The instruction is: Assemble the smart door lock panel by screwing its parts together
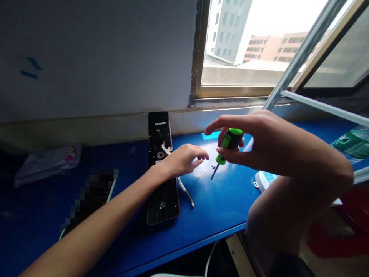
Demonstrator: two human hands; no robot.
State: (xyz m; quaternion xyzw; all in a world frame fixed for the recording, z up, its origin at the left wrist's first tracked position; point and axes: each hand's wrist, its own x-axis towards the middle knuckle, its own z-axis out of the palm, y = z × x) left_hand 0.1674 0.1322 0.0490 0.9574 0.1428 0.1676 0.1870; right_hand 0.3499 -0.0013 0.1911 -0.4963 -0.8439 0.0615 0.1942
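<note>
My right hand (239, 142) holds a green and black screwdriver (230, 145), its shaft slanting down toward the blue table. Beside the shaft's tip lies a small cluster of dark screws (213, 167). My left hand (188, 159) reaches across a long black metal plate assembly (163, 196), fingers bent and thumb apart, with nothing visible between them. That assembly bears a white label, small posts and holes; my left wrist hides part of its middle. A white-sleeved cable (181, 184) comes out from under my left hand and ends in a small white connector on the table.
On the left are a phone with a blurred screen (92, 196) and a flat plastic packet (49, 163). A white power strip (263, 181) sits beyond my right forearm. A metal frame (317, 104) and a green-labelled bottle (353, 142) stand at right, below the window.
</note>
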